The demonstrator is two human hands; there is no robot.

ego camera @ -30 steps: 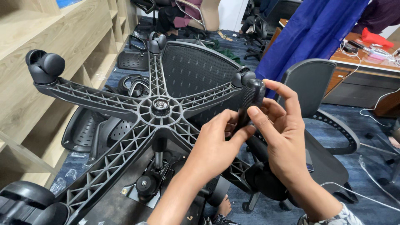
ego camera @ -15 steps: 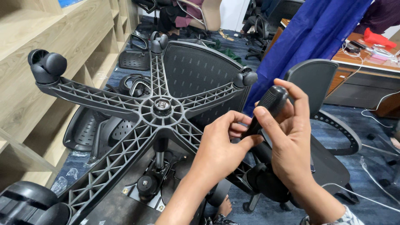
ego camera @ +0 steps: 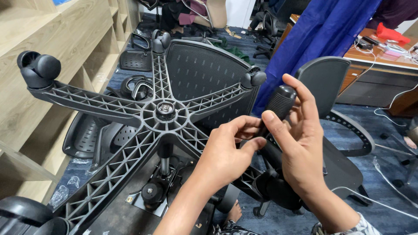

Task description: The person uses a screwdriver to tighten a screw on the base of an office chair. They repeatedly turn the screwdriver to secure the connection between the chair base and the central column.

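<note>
right hand point(ego camera: 300, 143) fingers wrapped round black caster wheel point(ego camera: 281, 102), left hand point(ego camera: 228, 150) fingertips pinching its lower end, upturned five-arm chair base point(ego camera: 130, 109) left, blue cloth point(ego camera: 322, 30) far

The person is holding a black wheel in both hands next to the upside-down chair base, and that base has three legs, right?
Not quite. The head view shows the chair base has five legs, not three. Both hands, left and right, do hold the black wheel.

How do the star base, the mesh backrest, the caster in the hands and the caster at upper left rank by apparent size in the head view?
1. star base
2. mesh backrest
3. Unranked: caster in the hands and upper-left caster look alike, and the held one is nearer and partly covered.
</note>
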